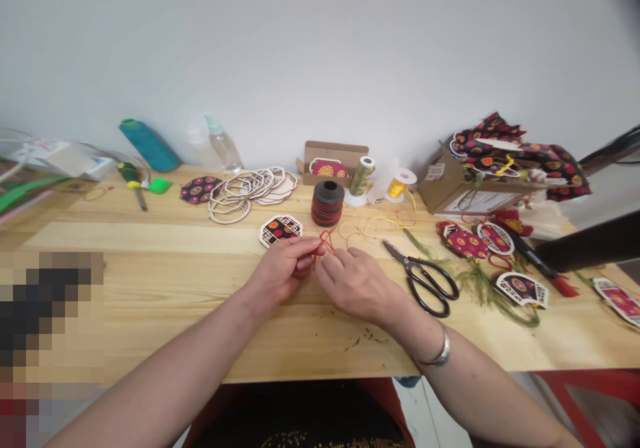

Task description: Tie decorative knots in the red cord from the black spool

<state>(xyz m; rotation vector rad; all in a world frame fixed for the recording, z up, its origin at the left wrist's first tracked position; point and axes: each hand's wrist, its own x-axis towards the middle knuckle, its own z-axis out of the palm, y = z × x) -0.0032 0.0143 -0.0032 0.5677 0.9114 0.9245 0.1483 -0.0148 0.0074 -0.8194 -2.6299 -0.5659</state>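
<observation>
Between my hands, over the middle of the table, a thin red cord (327, 238) forms small loops. My left hand (286, 268) pinches it between thumb and forefinger. My right hand (355, 281) is closed beside it, fingers curled at the cord; its fingertips are partly hidden. Just behind my left hand lies a patterned black and red piece with a pale openwork frame (281, 231). A dark spool wound with red cord (327, 205) stands beyond my fingers. Black-handled scissors (425, 278) lie to the right of my right hand, their blades pointing away to the left.
Pale openwork frames (250, 191), a teal thread cone (150, 145) and bottles (225, 147) are at the back left. A small open box (336, 149), green thread (363, 176) and yellow thread (399, 186) stand behind. At right are a cardboard box (440, 188), tasselled ornaments (521, 289) and a black post (590, 243).
</observation>
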